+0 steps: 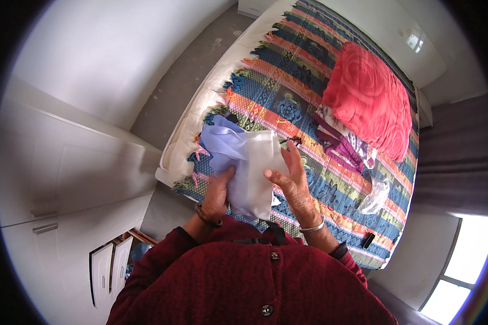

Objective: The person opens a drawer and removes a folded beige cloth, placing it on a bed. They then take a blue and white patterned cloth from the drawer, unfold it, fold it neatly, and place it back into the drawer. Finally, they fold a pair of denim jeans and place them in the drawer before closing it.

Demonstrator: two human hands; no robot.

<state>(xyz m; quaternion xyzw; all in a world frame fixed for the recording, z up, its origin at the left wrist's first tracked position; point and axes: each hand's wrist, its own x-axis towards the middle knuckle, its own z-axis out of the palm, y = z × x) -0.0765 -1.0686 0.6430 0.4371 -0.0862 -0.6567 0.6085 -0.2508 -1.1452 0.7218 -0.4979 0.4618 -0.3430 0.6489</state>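
My left hand (218,196) grips a folded piece of lavender and white satiny cloth (260,174), thumb on top and the other fingers hidden beneath it. The lavender part bunches at the far left, and a smooth white band runs down the right side. Against the cloth's right edge is my right hand (299,189), thumb and index finger spread apart. Some of its fingers are hidden behind the cloth. Below the cloth lies a bed with a striped, fringed, multicoloured blanket (288,109).
A red rose-patterned folded blanket (366,97) rests on the bed over purple and white folded fabric (341,150). Nearer are a clear plastic bag (376,196) and a small black object (368,240). White cabinets (77,162) stand left; a lower cabinet door (101,272) is ajar.
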